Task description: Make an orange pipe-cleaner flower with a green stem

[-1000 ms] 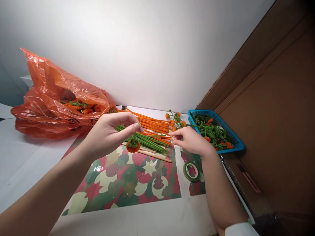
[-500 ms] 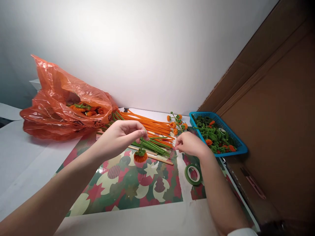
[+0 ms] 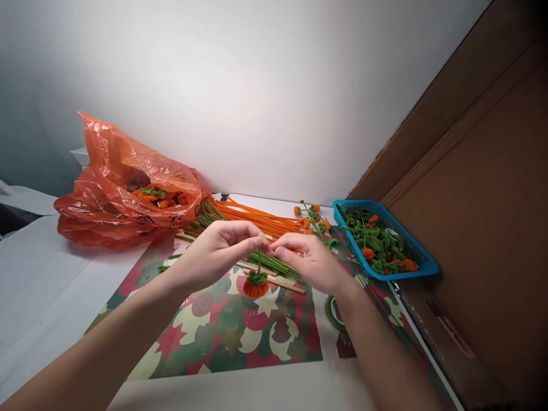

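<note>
My left hand pinches the green stem of a small orange pumpkin-like piece, which hangs upside down below the fingers over the patterned mat. Beside it, my right hand has its thumb and fingers pressed together close to my left fingertips. Whatever lies between the right fingertips is too small to make out. Green stems and thin wooden sticks lie on the mat behind and under my hands. A roll of green tape is partly hidden by my right wrist.
An orange plastic bag with orange and green pieces stands at the left. Orange stems and a small pumpkin sprig lie at the back. A blue basket of green pieces is at the right, near a pink-handled tool and cardboard.
My right hand has moved left to meet my left fingertips. My left hand still holds the hanging orange piece. The whole view has shifted slightly.
</note>
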Demonstrator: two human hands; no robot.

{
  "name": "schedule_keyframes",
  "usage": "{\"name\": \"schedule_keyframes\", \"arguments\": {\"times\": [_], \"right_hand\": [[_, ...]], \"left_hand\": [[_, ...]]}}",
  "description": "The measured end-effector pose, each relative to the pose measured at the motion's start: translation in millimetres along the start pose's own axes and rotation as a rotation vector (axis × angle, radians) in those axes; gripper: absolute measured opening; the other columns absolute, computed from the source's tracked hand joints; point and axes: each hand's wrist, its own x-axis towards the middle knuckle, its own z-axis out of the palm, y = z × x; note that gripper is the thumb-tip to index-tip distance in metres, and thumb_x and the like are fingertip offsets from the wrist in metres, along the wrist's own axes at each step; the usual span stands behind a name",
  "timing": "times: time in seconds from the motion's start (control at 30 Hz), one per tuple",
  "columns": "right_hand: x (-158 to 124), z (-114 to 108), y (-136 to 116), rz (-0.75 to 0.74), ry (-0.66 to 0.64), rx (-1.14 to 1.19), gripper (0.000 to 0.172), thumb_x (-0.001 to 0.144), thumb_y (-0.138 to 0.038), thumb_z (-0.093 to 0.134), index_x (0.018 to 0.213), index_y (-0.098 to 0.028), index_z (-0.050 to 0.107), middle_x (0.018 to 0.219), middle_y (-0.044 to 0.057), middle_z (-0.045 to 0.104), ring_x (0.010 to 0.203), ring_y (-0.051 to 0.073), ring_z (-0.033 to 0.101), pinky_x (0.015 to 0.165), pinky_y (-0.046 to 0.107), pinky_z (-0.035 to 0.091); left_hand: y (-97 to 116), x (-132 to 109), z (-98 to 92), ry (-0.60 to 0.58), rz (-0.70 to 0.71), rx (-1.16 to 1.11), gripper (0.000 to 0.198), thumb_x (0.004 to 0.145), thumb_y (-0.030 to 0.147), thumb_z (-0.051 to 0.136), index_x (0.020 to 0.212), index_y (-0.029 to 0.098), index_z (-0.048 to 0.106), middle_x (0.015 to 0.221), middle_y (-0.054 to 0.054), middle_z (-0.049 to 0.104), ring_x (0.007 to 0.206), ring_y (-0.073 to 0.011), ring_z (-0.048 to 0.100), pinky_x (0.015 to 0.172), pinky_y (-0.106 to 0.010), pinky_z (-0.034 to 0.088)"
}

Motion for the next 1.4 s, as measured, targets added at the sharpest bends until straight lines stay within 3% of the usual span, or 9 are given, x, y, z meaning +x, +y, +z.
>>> {"name": "schedule_keyframes", "arguments": {"times": [0.2, 0.33, 0.47, 0.6, 0.7, 0.83, 1.0, 1.23, 1.4], "right_hand": [[-2, 21, -7, 0.074, -0.183, 0.392, 0.034, 0.091, -0.041, 0.055, 0.102, -0.015, 0.072, 0.095, 0.007, 0.069, 0.094, 0.019, 0.063, 0.088, 0.033, 0.047], [-1, 33, 0, 0.137, -0.160, 0.701, 0.039, 0.084, -0.047, 0.063, 0.103, -0.015, 0.072, 0.093, 0.008, 0.072, 0.092, 0.020, 0.066, 0.090, 0.038, 0.050], [2, 44, 1, 0.110, -0.125, 0.851, 0.032, 0.082, -0.044, 0.067, 0.097, -0.016, 0.074, 0.088, 0.007, 0.073, 0.086, 0.019, 0.068, 0.088, 0.039, 0.051], [2, 47, -3, 0.126, -0.107, 0.855, 0.035, 0.078, -0.048, 0.070, 0.093, -0.016, 0.075, 0.082, 0.006, 0.073, 0.081, 0.019, 0.069, 0.086, 0.039, 0.052], [1, 46, -3, 0.172, -0.075, 0.819, 0.037, 0.076, -0.049, 0.072, 0.088, -0.014, 0.075, 0.077, 0.007, 0.073, 0.077, 0.018, 0.069, 0.081, 0.037, 0.053], [-1, 43, -1, 0.227, -0.034, 0.777, 0.033, 0.073, -0.045, 0.075, 0.082, -0.014, 0.075, 0.079, 0.009, 0.075, 0.077, 0.018, 0.068, 0.075, 0.033, 0.053], [-2, 39, 0, 0.203, -0.056, 0.794, 0.026, 0.072, -0.040, 0.077, 0.081, -0.015, 0.075, 0.079, 0.006, 0.075, 0.074, 0.015, 0.067, 0.075, 0.032, 0.053], [-1, 38, -1, 0.227, -0.085, 0.783, 0.030, 0.071, -0.043, 0.077, 0.081, -0.015, 0.075, 0.076, 0.006, 0.074, 0.075, 0.016, 0.067, 0.076, 0.032, 0.052], [0, 41, -3, 0.252, -0.011, 0.765, 0.032, 0.067, -0.045, 0.079, 0.076, -0.014, 0.075, 0.074, 0.006, 0.073, 0.069, 0.015, 0.066, 0.070, 0.031, 0.054]], "left_hand": [[0, -2, 8.5, 0.020, 0.037, -0.178, 0.026, 0.084, 0.038, 0.060, 0.072, 0.014, 0.064, 0.068, -0.003, 0.065, 0.055, -0.0110, 0.055, 0.051, -0.022, 0.047], [-2, -3, 12.5, 0.035, 0.011, -0.277, 0.027, 0.082, 0.039, 0.063, 0.073, 0.014, 0.064, 0.061, -0.001, 0.059, 0.050, -0.0090, 0.048, 0.043, -0.019, 0.042], [-3, -5, 14.6, 0.035, 0.007, -0.312, 0.026, 0.083, 0.038, 0.064, 0.074, 0.014, 0.065, 0.058, 0.000, 0.057, 0.048, -0.0081, 0.046, 0.040, -0.017, 0.038], [-1, -5, 15.5, 0.045, 0.025, -0.323, 0.024, 0.082, 0.037, 0.065, 0.076, 0.014, 0.068, 0.055, 0.000, 0.058, 0.042, -0.0073, 0.044, 0.037, -0.018, 0.039], [2, -4, 14.3, 0.066, 0.059, -0.314, 0.021, 0.079, 0.034, 0.067, 0.076, 0.014, 0.071, 0.066, -0.005, 0.068, 0.043, -0.0086, 0.050, 0.040, -0.021, 0.045], [4, -3, 10.9, 0.075, 0.076, -0.300, 0.018, 0.076, 0.031, 0.070, 0.073, 0.015, 0.074, 0.067, -0.006, 0.070, 0.052, -0.0135, 0.059, 0.045, -0.023, 0.050], [3, -4, 7.9, 0.057, 0.061, -0.311, 0.015, 0.075, 0.031, 0.072, 0.074, 0.016, 0.075, 0.070, -0.006, 0.071, 0.053, -0.0140, 0.061, 0.048, -0.024, 0.051], [2, -2, 8.0, 0.054, 0.044, -0.301, 0.019, 0.071, 0.033, 0.074, 0.068, 0.015, 0.073, 0.066, -0.006, 0.070, 0.054, -0.0138, 0.061, 0.049, -0.023, 0.050], [0, -1, 15.1, 0.112, 0.031, -0.327, 0.024, 0.073, 0.033, 0.071, 0.059, 0.014, 0.064, 0.062, -0.004, 0.068, 0.049, -0.0125, 0.058, 0.045, -0.023, 0.048]]}}
